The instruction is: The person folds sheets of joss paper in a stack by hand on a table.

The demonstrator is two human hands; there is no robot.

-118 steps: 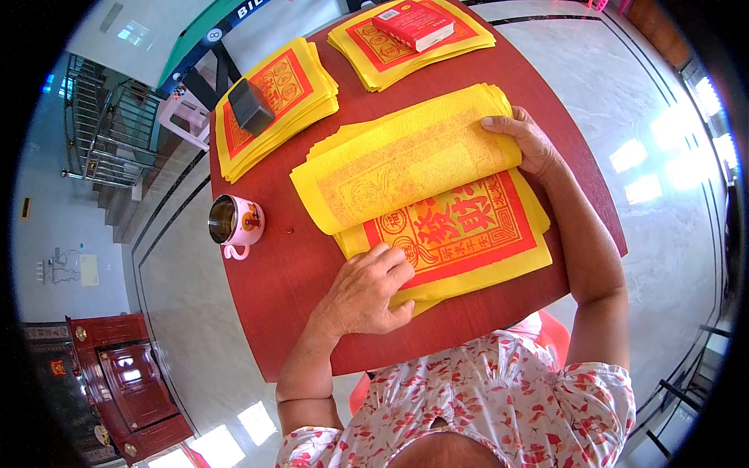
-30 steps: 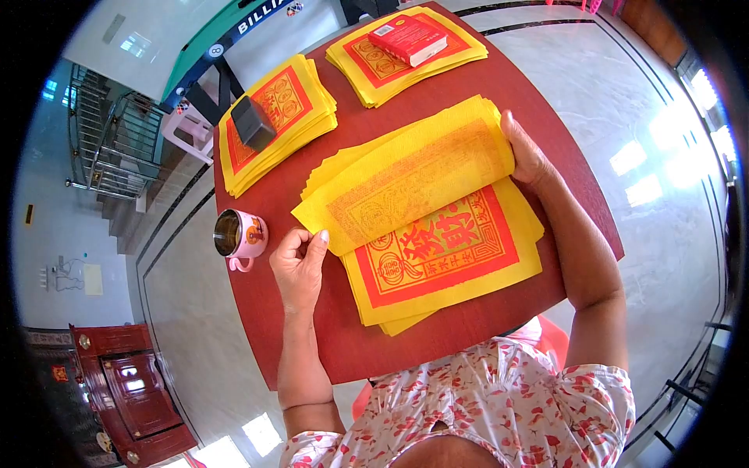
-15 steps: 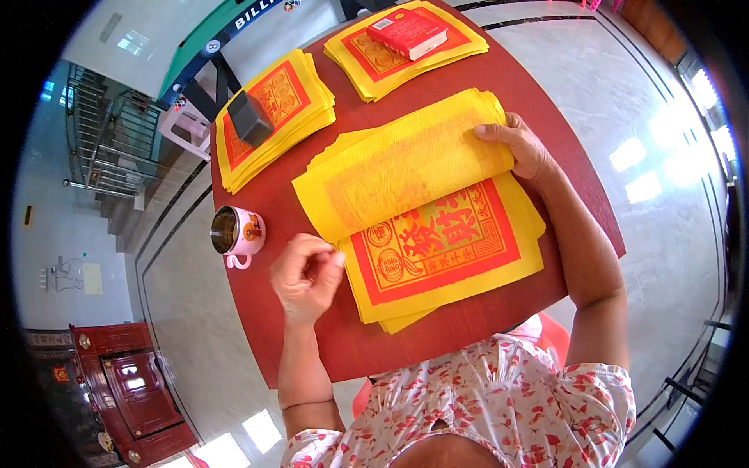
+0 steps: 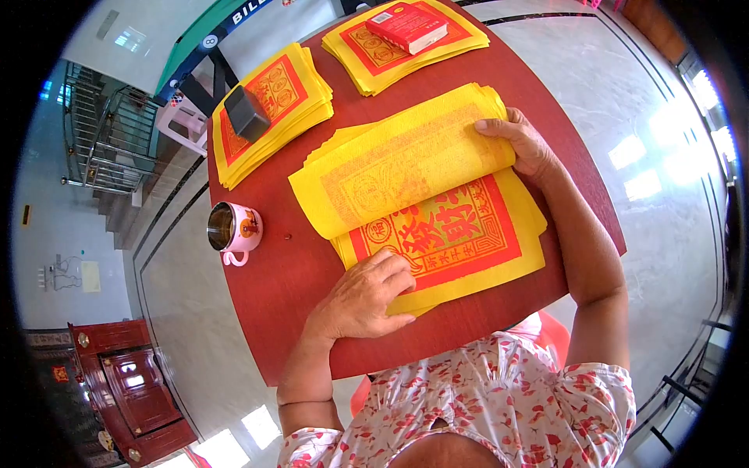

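Note:
A stack of yellow paper sheets (image 4: 437,290) with red and gold printed panels lies on the table before me. Its upper sheets (image 4: 406,164) are folded back in a curl, their paler undersides facing up. At the far right end of the curl, my right hand (image 4: 527,144) grips these sheets, thumb on top and fingers mostly hidden behind. My left hand (image 4: 367,292) rests palm down over the stack's near left corner. Its fingers are slightly bent on the printed sheet, and the thumb stands apart near the front edge.
A pink mug (image 4: 243,228) stands left on the red-brown table (image 4: 289,312). Beyond it, a dark block (image 4: 246,114) sits on another yellow paper stack (image 4: 300,105). A red book (image 4: 407,28) lies on a third stack (image 4: 373,78). A white plastic stool (image 4: 183,125) is beside the table.
My left hand has moved right and nearer to me, from the curl's left corner onto the lower printed sheet, its pinch loosened. My right hand keeps its hold.

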